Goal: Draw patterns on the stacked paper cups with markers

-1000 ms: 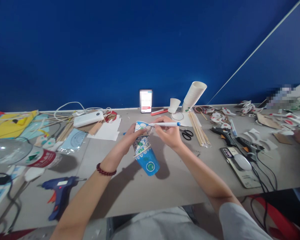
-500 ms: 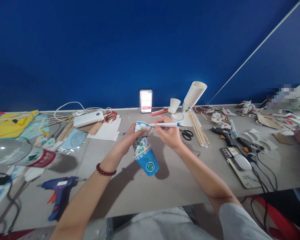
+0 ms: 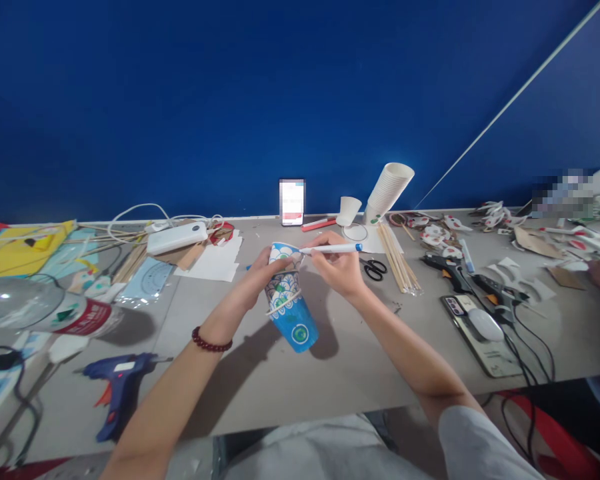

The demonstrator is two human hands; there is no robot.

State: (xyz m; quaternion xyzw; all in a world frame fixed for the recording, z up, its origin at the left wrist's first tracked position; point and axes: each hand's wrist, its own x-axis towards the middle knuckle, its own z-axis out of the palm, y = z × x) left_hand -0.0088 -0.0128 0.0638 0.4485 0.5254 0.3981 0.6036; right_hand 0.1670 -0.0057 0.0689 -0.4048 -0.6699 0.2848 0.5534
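Left hand (image 3: pixel 259 279): your fingers wrap the upper end of the painted cups (image 3: pixel 303 327), thumb lying across the pattern.
Right hand (image 3: pixel 339 270): you pinch a marker (image 3: pixel 337 249), its tip at the cups' upper end.
Painted cups: joined in a tilted column, slanting from your left hand toward you, over the table (image 3: pixel 370 373).
Scissors (image 3: pixel 375 269): just right of your right hand.

My left hand (image 3: pixel 260 272) grips the painted paper cups (image 3: pixel 296 321) while my right hand (image 3: pixel 341 272) holds a marker (image 3: pixel 339 249), its tip seemingly touching the patterned side near the top, with scissors (image 3: pixel 375 270) to the right and a blue glue gun (image 3: pixel 121 383) lying left.
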